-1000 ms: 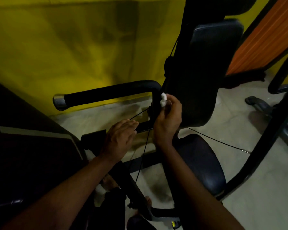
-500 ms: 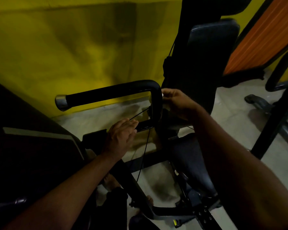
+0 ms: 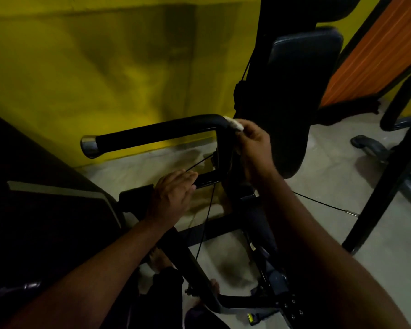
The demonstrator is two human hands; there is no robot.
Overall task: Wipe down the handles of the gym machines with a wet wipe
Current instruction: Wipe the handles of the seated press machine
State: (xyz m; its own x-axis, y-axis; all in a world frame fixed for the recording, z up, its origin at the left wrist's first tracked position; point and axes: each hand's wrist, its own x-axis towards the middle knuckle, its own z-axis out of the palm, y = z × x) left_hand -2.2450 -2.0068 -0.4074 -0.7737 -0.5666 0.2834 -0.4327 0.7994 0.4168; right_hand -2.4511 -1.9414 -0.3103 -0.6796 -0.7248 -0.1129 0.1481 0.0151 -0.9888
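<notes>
A black padded handle [image 3: 157, 134] with a silver end cap runs left from a bend in the machine's frame. At that bend my right hand [image 3: 253, 143] pinches a small white wet wipe [image 3: 234, 124] against the bar. Lower down, my left hand [image 3: 173, 195] rests with straight fingers on a black bracket of the frame [image 3: 205, 180]. A thin black cable [image 3: 208, 214] passes between my hands.
A dark backrest pad [image 3: 287, 103] and seat stand just right of the handle. A yellow wall [image 3: 81, 67] is behind. Another machine's black frame [image 3: 389, 186] and an orange panel [image 3: 375, 55] are at the right. A black bench [image 3: 45, 205] fills the left. My foot [image 3: 159, 260] shows below.
My right hand has moved up from the upright section to the bend of the handle with the wipe. My left hand has stayed on the bracket.
</notes>
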